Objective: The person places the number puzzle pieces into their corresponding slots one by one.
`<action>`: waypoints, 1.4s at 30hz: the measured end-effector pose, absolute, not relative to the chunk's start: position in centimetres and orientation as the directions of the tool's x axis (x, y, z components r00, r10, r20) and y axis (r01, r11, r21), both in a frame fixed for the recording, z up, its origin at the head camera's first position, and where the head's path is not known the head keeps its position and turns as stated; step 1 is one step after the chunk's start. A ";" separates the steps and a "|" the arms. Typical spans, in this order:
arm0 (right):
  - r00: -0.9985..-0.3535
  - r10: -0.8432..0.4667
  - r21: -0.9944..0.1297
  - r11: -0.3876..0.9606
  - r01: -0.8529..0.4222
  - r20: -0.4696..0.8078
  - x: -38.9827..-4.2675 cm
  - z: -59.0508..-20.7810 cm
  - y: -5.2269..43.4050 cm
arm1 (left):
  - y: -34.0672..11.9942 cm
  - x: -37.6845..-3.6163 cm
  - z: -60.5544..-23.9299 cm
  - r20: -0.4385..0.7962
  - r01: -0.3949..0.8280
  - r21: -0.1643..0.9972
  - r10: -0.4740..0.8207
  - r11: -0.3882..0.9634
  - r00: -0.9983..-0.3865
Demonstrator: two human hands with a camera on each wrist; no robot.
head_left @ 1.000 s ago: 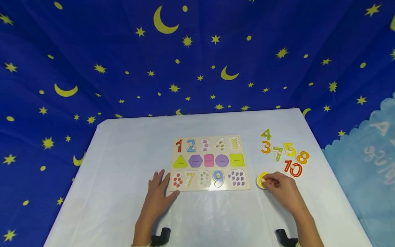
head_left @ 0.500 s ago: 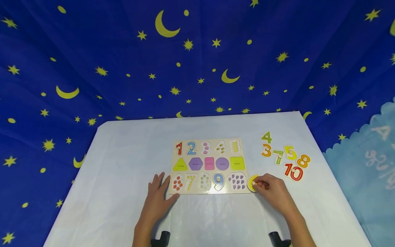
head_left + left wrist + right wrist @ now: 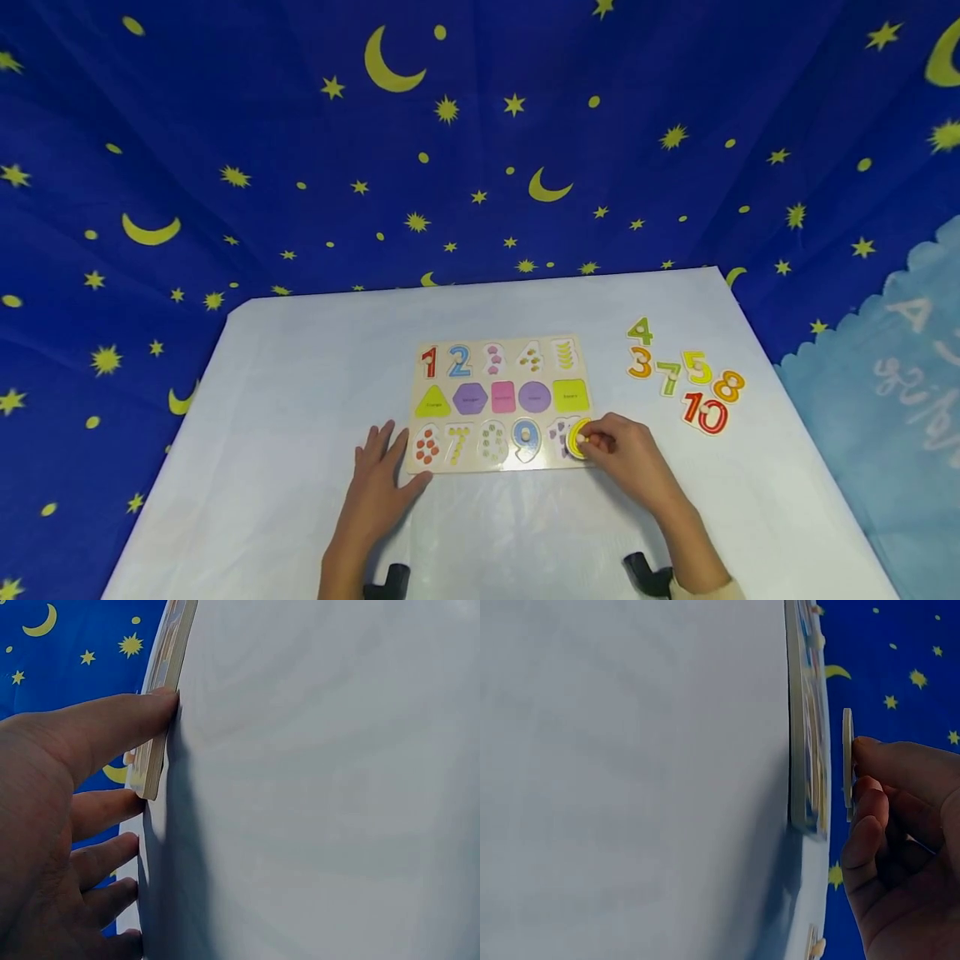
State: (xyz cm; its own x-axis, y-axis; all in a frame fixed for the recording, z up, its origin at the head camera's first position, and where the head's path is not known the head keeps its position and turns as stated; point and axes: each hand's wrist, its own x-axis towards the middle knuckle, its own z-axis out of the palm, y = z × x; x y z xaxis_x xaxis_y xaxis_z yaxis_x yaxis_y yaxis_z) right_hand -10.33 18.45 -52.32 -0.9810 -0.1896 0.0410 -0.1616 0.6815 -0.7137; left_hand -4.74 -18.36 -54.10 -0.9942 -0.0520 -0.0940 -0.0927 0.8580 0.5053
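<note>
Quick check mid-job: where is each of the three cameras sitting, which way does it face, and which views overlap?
Head: above, facing forward and down at the puzzle board; both hands show.
Left wrist: low beside the left hand, looking along the table at the board edge.
Right wrist: beside the right hand, side-on to the yellow piece held over the board.
All three share the board.

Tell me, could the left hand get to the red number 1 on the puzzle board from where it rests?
Probably yes. The left hand rests at the board near corner; nothing lies between it and the red 1.
</note>
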 end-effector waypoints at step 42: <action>-0.927 -0.356 -0.729 0.604 -0.323 0.115 -10.8 -52.7 11.5 | -18.3 -4.7 -54.0 -0.040 -0.055 0.491 -0.041 0.870 -0.998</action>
State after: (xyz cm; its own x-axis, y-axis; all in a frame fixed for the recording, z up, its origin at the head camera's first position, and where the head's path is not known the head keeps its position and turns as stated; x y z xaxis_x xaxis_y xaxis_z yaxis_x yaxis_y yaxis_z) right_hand -10.79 11.50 -52.67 -0.9272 -0.3562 0.1154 -0.3226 0.6037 -0.7290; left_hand -4.70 -18.27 -54.00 -0.9984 -0.0411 -0.0397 -0.0553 0.8696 0.4907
